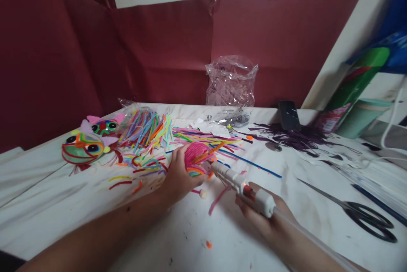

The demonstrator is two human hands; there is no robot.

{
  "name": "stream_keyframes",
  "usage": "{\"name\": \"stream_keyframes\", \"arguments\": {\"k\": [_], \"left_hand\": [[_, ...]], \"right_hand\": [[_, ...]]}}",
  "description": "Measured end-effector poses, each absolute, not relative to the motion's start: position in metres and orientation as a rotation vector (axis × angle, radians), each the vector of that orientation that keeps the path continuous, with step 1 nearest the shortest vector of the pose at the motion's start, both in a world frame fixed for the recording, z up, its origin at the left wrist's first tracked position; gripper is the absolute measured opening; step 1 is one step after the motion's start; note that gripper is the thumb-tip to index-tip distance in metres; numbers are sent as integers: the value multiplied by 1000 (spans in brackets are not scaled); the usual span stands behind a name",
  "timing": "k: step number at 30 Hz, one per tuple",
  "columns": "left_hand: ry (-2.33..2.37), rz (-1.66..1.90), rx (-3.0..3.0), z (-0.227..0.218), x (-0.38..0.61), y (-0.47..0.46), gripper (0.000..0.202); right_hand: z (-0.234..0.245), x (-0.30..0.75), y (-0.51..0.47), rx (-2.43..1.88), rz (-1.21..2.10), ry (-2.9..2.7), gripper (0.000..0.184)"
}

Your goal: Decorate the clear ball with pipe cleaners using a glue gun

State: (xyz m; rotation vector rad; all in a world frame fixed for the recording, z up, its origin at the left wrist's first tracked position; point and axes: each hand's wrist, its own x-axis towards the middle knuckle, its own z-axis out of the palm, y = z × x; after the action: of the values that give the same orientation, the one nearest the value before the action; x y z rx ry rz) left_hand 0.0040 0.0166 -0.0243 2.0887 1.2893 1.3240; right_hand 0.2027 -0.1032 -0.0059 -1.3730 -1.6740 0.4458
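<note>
My left hand (178, 170) is closed around a round craft piece (196, 155) covered in pink pipe cleaners, with an orange strip and some green and blue near its lower edge. In my right hand (265, 210) is a white hot glue gun (241, 183), a small orange light glowing on its side. Its nozzle meets the right side of the craft piece, though I cannot tell whether they touch. A pink pipe cleaner (219, 200) and a pale bead (203, 194) lie just below.
Loose pipe cleaners (144, 128) spread at the back left beside two finished-looking animal faces (83, 147). Black-handled scissors (352, 210) lie at the right. Dark purple strips (305, 136), a black phone-like slab (289, 115) and a clear plastic bag (232, 81) stand or lie farther back.
</note>
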Motion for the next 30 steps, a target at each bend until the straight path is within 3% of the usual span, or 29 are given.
{"name": "stream_keyframes", "arguments": {"k": [19,30], "left_hand": [[1295,1329,2012,-28,0,23,87],[1308,1334,2092,-26,2,20,88]], "right_hand": [[-14,216,-92,-1482,660,-1547,19],[-12,199,-99,-1316,562,-1629,17]]}}
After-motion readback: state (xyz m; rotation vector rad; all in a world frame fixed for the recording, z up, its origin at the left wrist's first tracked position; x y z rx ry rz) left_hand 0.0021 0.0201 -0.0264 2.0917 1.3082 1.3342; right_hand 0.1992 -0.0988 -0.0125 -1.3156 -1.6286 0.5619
